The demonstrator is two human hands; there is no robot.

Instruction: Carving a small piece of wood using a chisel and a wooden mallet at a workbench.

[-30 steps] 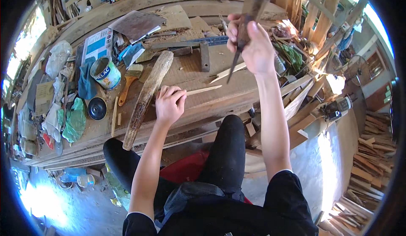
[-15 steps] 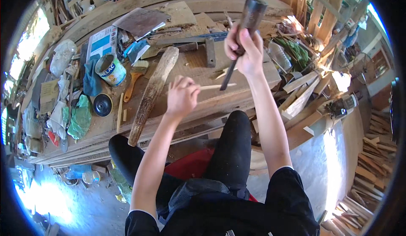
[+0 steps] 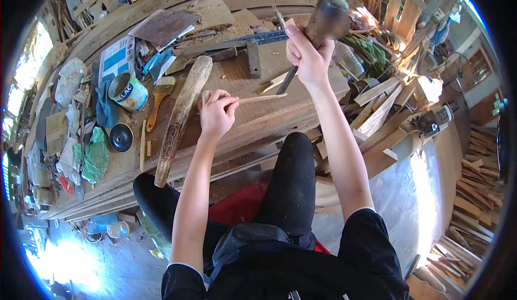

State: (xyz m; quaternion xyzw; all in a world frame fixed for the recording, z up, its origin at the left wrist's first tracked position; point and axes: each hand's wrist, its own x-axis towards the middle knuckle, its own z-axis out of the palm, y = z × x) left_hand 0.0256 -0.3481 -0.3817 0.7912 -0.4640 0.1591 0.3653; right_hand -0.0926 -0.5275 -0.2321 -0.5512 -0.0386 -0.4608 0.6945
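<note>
My right hand (image 3: 312, 55) is closed around a chisel (image 3: 328, 19) with a thick wooden handle and a narrow dark blade. The handle points up and away to the right, and the blade slants down to the left. In my left hand (image 3: 218, 111) a thin, pale wood stick (image 3: 264, 99) is pinched, its free end pointing right. The chisel's tip is at the stick near that end; whether they touch I cannot tell. Just beyond, a split sliver of wood (image 3: 276, 80) lies on the wooden bench (image 3: 242, 125).
Left of my left hand lies a long rough wood bar (image 3: 186, 114), with a paintbrush (image 3: 158, 103), an open can (image 3: 128, 92) and a round black lid (image 3: 121, 137) further left. A wooden block (image 3: 253, 59) stands beyond. Scrap boards (image 3: 382, 114) are piled at right.
The chisel has tilted, and its tip has drawn back from past the stick to beside it. My left hand still holds the stick. The whole view has shifted slightly.
</note>
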